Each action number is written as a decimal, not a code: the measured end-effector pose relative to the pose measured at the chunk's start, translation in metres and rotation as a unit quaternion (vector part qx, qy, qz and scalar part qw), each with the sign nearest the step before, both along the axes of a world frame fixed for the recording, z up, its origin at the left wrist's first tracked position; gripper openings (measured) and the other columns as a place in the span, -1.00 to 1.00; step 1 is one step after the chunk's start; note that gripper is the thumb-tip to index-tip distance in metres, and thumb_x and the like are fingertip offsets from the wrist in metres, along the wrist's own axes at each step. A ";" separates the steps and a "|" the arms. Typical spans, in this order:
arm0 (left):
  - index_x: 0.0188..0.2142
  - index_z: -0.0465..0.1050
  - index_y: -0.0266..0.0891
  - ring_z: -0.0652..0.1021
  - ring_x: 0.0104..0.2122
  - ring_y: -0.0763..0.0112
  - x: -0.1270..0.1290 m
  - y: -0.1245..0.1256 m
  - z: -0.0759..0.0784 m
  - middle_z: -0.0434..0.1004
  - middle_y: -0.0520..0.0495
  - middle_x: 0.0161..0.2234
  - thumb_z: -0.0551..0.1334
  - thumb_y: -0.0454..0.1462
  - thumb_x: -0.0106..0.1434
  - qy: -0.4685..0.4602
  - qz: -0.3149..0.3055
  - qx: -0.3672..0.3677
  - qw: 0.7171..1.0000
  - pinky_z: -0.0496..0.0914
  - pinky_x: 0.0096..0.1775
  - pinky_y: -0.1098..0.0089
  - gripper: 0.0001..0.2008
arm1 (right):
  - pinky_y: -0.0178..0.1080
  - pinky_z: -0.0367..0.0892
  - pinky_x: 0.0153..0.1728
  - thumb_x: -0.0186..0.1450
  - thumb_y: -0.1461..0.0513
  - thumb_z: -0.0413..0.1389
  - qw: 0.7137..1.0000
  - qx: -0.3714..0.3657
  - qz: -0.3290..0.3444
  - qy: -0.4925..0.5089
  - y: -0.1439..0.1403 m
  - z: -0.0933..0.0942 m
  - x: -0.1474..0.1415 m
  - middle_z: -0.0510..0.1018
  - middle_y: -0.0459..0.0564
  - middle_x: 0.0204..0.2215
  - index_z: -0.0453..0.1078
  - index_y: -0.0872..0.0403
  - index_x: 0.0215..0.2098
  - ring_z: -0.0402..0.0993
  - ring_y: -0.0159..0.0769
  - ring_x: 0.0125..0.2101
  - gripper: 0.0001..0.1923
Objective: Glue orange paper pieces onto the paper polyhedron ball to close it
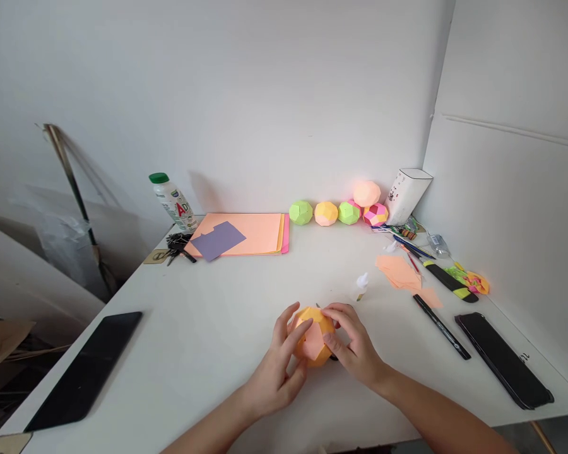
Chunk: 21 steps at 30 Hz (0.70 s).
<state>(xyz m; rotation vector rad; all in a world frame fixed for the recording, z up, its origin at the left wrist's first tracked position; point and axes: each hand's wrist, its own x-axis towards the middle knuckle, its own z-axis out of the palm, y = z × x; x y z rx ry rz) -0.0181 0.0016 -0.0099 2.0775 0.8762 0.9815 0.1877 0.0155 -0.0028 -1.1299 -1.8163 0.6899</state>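
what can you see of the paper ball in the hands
The paper ball is a faceted, roughly round shape folded from paper, mostly yellow-orange with a peach-pink flap on its near face. It sits low over the white table, near the front edge. The left hand cups its left side with fingers across the front; the right hand grips its right side and top. Its underside is hidden.
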 end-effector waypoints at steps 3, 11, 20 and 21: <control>0.27 -0.03 -0.02 -0.04 0.33 -0.01 0.000 0.001 -0.001 -0.38 -0.17 0.33 0.03 -0.50 0.23 0.029 0.004 0.016 0.999 0.23 0.18 -0.10 -0.33 | -0.13 0.47 -0.14 0.35 0.12 0.04 1.000 0.000 -0.015 -0.016 0.000 -0.003 -0.002 0.45 0.14 -0.07 0.37 -0.01 0.02 0.44 -0.15 -0.10 -0.70; 0.21 -0.01 -0.08 0.22 0.21 -0.10 0.006 0.007 -0.010 -0.18 -0.35 0.27 0.36 -0.37 0.09 0.121 0.053 0.084 0.988 0.40 0.04 -0.04 -0.21 | -0.21 0.41 -0.36 0.33 0.27 0.03 0.976 0.158 -0.147 -0.001 0.022 0.016 0.039 0.46 -0.05 -0.52 0.39 0.04 -0.42 0.42 -0.29 -0.44 -0.82; 0.17 0.02 -0.13 0.23 0.20 -0.10 0.010 0.012 -0.017 -0.07 -0.37 0.25 0.36 -0.37 0.04 0.099 0.085 0.098 0.987 0.42 0.01 -0.02 -0.23 | 0.00 0.41 -0.13 0.09 0.13 0.20 0.978 -0.074 -0.192 -0.005 0.065 -0.023 0.060 0.39 0.20 0.03 0.03 0.04 0.11 0.44 -0.12 -0.10 -0.32; 0.17 0.02 -0.14 0.23 0.19 -0.10 0.010 0.011 -0.016 -0.05 -0.37 0.24 0.36 -0.36 0.03 0.099 0.086 0.101 0.986 0.42 0.01 -0.01 -0.23 | 0.00 0.41 -0.15 0.11 0.12 0.19 0.979 -0.080 -0.186 -0.010 0.067 -0.028 0.060 0.43 0.18 -0.03 0.04 0.04 0.08 0.47 -0.14 -0.17 -0.36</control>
